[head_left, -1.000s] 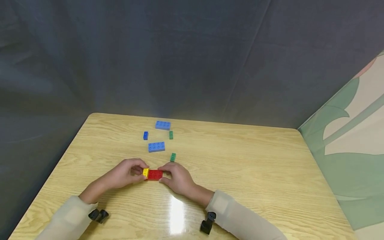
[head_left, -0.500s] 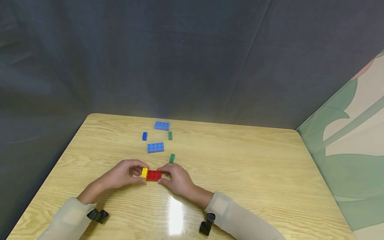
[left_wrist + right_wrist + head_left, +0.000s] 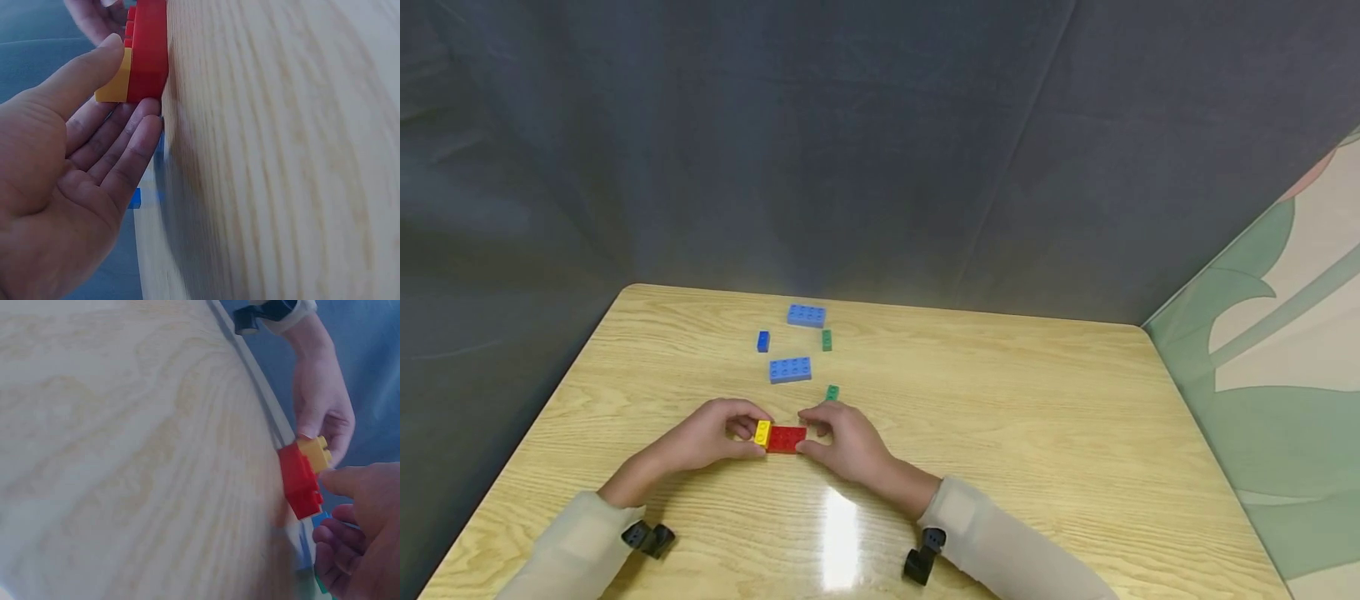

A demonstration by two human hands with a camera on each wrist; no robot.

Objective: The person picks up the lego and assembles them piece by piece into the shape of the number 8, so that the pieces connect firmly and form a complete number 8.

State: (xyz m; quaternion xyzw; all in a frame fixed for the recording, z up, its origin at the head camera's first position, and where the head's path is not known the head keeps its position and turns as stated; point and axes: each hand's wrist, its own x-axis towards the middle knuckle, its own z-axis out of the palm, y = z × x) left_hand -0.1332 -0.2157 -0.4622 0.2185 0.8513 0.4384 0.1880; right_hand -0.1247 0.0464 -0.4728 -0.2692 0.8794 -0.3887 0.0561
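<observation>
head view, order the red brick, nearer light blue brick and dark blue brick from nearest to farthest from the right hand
1. red brick, touching the right hand, on its left.
2. nearer light blue brick, mid-table beyond the hands.
3. dark blue brick, farther back, left.

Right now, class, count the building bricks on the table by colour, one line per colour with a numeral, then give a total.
Red brick: 1
Yellow brick: 1
Light blue bricks: 2
Dark blue brick: 1
Green bricks: 2
Total: 7
</observation>
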